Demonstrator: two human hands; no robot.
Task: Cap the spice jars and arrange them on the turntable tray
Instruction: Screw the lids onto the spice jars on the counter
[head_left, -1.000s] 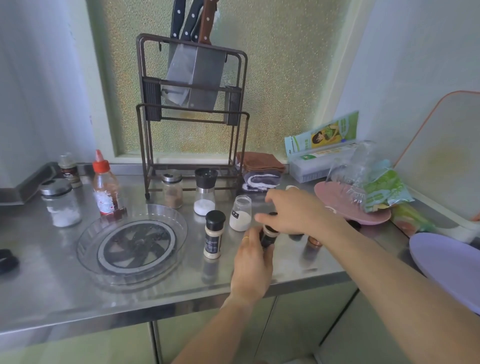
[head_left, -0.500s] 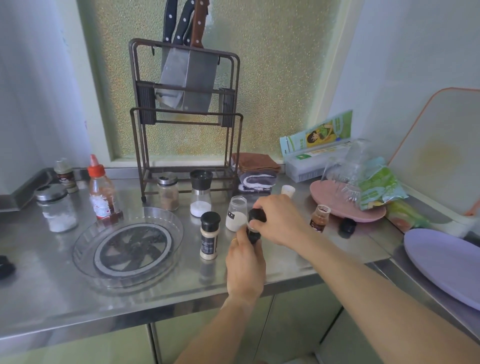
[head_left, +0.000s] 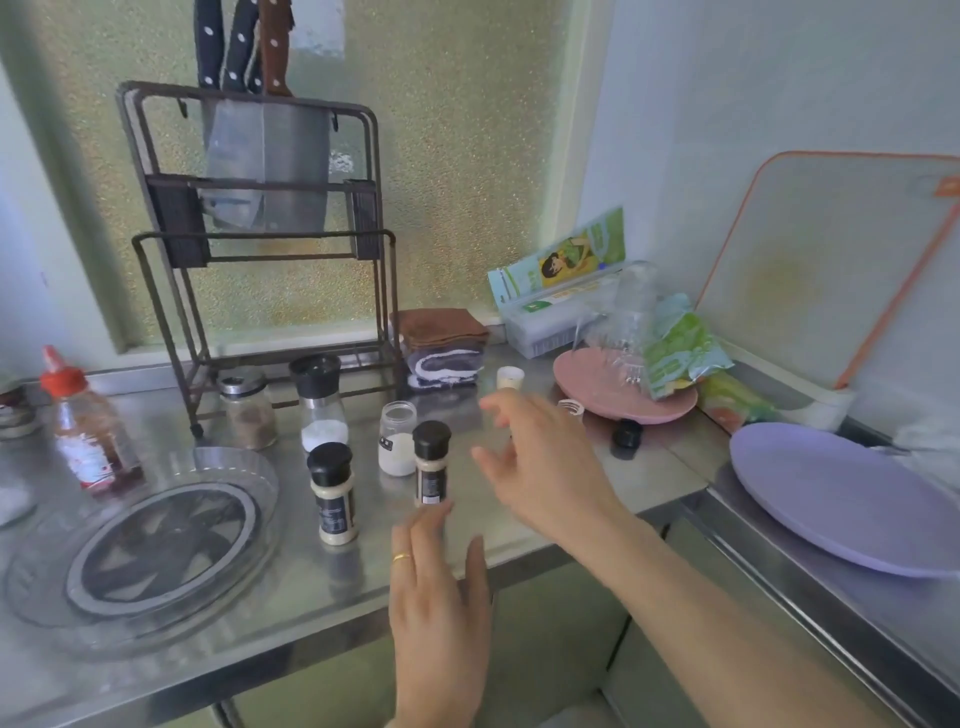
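Capped spice jar (head_left: 430, 464) upright on the counter (head_left: 519, 519), at 3 o'clock of the turntable tray (head_left: 140, 551). Left hand (head_left: 439, 597) just below, fingers relaxed, holding nothing; right hand (head_left: 540, 462) beside, spread loose and blurred. Probably light, smooth plastic, tippy. Best gripped round the body, below the cap.

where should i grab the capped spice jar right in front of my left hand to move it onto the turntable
Grip the capped spice jar around its straight lower body, below the wider black cap, coming from the near side with the left hand. It stands upright, and the open white jar crowds its far left side.
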